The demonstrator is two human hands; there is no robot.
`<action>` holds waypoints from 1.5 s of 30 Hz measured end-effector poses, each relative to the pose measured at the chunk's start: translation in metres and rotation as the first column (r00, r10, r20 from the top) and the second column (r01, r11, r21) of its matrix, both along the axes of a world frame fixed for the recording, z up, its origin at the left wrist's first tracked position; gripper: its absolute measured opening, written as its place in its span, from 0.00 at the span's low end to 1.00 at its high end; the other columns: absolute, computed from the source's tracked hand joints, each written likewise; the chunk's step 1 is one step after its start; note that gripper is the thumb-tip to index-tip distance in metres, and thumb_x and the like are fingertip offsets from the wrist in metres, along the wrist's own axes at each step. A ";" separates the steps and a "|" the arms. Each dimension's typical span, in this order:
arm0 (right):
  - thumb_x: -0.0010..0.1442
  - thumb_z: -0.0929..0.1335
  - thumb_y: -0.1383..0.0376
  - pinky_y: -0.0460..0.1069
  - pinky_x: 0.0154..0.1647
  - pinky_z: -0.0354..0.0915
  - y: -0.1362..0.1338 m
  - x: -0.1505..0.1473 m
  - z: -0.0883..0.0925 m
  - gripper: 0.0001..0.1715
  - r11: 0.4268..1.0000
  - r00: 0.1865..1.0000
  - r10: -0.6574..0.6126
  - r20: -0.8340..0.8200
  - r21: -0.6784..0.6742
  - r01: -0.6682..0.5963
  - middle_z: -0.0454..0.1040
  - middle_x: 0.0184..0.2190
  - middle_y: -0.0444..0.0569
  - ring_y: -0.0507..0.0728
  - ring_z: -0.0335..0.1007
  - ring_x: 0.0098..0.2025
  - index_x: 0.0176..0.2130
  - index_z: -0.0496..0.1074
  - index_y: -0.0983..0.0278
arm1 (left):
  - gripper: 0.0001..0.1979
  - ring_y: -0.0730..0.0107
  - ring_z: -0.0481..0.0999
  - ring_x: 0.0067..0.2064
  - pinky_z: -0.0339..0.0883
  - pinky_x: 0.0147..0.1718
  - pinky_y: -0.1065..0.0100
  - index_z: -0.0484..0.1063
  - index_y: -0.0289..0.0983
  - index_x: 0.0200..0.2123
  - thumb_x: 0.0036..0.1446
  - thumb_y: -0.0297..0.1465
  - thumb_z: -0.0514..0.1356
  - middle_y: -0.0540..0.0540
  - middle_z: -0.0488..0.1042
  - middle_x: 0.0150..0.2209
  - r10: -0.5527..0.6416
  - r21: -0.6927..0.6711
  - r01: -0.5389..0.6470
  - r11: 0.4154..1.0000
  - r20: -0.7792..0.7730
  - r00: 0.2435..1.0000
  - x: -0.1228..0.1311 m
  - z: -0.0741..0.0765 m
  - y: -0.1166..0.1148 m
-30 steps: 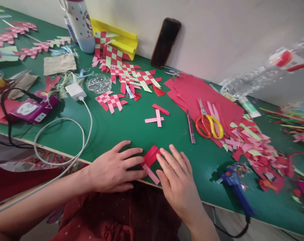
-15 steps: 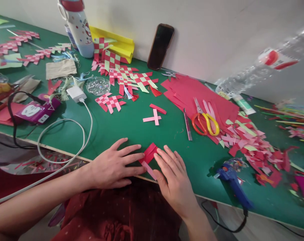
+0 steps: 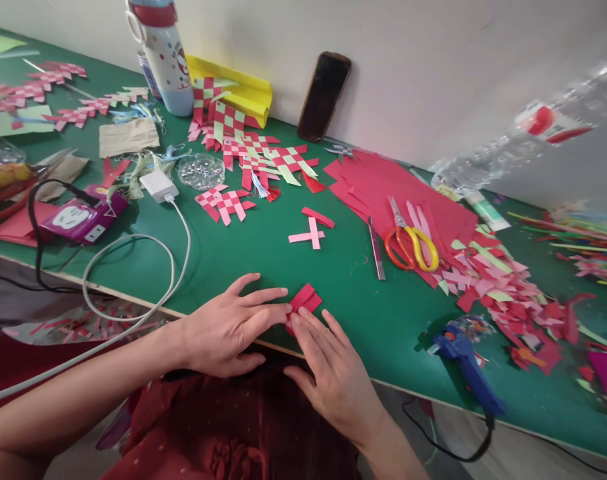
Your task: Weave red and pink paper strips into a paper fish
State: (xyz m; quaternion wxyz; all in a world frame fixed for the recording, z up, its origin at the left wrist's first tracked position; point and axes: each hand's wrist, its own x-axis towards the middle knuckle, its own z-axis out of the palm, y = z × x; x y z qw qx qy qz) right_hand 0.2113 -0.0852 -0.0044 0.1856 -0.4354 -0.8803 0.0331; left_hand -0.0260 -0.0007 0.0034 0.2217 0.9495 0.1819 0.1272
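My left hand (image 3: pixel 228 327) lies flat on the green table (image 3: pixel 363 313) near its front edge, fingers stretched out, fingertips pressing the left edge of a small red folded paper piece (image 3: pixel 304 299). Coming from below, my right hand (image 3: pixel 328 373) also has its fingers extended and laid over the lower part of that red piece, hiding whatever lies beneath. Neither hand grips anything. A loose pink paper cross (image 3: pixel 308 236) and a red strip (image 3: pixel 318 217) lie a little farther back on the table.
Orange-and-yellow scissors (image 3: pixel 408 241) rest on red paper sheets (image 3: pixel 383 187) to the right, beside a heap of paper scraps (image 3: pixel 503 287). A blue glue gun (image 3: pixel 463 363) sits at the front right. Woven paper pieces (image 3: pixel 253 150), a bottle (image 3: pixel 166 57), a phone (image 3: pixel 323 97) and a charger cable (image 3: pixel 133 267) lie left and behind.
My right hand has slid left and back over the red piece, covering the pink strip that showed below it. My left hand has stayed pressed flat.
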 end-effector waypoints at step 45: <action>0.62 0.70 0.68 0.59 0.57 0.60 -0.012 0.007 -0.004 0.10 0.976 0.969 -0.158 -0.189 0.116 0.182 0.81 0.41 0.43 0.57 0.71 0.46 0.46 0.76 0.59 | 0.21 0.56 0.60 0.66 0.32 0.68 0.48 0.66 0.43 0.60 0.65 0.38 0.57 0.46 0.69 0.61 -0.025 0.203 0.023 0.979 0.008 1.000 0.003 -0.008 -0.006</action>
